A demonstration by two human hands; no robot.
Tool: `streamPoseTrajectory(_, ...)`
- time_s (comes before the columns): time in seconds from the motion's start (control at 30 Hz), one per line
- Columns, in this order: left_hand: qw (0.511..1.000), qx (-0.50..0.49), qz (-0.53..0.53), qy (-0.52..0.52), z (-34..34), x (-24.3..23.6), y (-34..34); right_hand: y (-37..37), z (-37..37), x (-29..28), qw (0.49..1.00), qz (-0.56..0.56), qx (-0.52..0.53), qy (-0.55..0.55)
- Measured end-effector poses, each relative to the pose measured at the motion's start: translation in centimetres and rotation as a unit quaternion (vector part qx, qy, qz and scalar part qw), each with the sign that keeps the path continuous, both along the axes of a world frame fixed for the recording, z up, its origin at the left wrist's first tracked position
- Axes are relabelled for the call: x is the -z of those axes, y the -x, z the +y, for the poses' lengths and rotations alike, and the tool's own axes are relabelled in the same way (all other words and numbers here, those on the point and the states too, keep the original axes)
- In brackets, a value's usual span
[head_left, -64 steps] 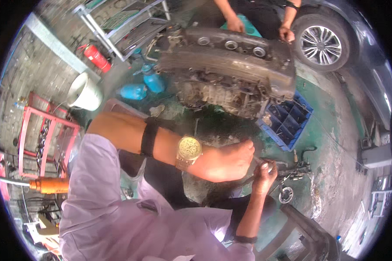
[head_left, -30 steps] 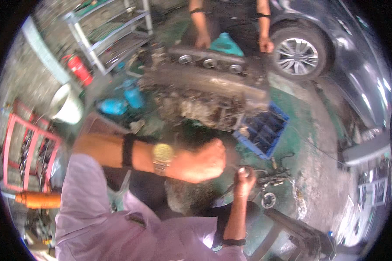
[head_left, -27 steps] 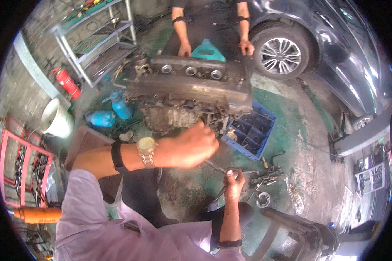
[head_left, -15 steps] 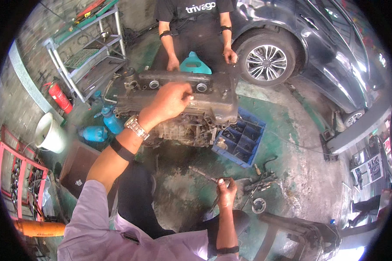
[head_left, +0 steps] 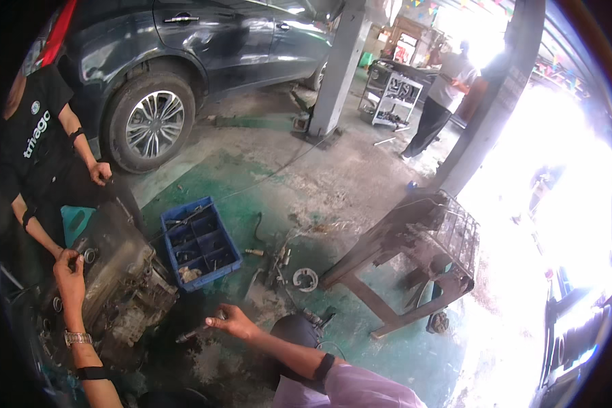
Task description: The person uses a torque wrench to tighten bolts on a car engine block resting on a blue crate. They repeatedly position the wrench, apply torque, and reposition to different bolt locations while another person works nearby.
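On the left lies a greasy engine (head_left: 126,272) with a dark valve cover and round openings along its top. My left hand (head_left: 69,275), with a metal watch on its wrist, is over the cover beside one round opening (head_left: 90,256). Its fingers are closed together; what they pinch, if anything, I cannot make out. Lower in the middle, my right hand (head_left: 232,322) grips a socket wrench (head_left: 192,334) whose slim metal shaft points left toward the engine, above the floor. Most of its handle is hidden in the hand.
Across the engine sits a co-worker in a black shirt (head_left: 44,136), one hand (head_left: 100,173) closed near the engine's far end. A blue divided crate (head_left: 217,274) of parts, a metal ring (head_left: 305,279) and a worn stool (head_left: 360,299) stand rightward. Behind is a dark car (head_left: 224,47).
My view has swung right, so the engine and co-worker now appear at the left. My left hand remains over the valve cover, nearer its far side; the right still holds the wrench.
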State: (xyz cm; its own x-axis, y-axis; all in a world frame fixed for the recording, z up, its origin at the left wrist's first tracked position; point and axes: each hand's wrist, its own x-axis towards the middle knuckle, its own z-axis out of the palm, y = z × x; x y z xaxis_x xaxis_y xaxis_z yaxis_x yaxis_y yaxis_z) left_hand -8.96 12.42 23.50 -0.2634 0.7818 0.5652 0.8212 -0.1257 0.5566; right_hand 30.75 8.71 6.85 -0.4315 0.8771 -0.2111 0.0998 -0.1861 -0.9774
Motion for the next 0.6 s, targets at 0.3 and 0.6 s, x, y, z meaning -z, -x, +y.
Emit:
streamPoseTrajectory(0.3, 0.999, 0.032, -0.034, -0.010, 2.5, 2.0, -0.7, 0.3, 2.0, -7.1, 0.995, 0.075, 0.023, -0.065)
streamPoseTrajectory(0.6, 0.992, 0.044, -0.078, -0.090, 1.0, 3.4, 0.5, -3.1, 1.5, -2.0, 0.956, 0.195, 0.177, 0.126)
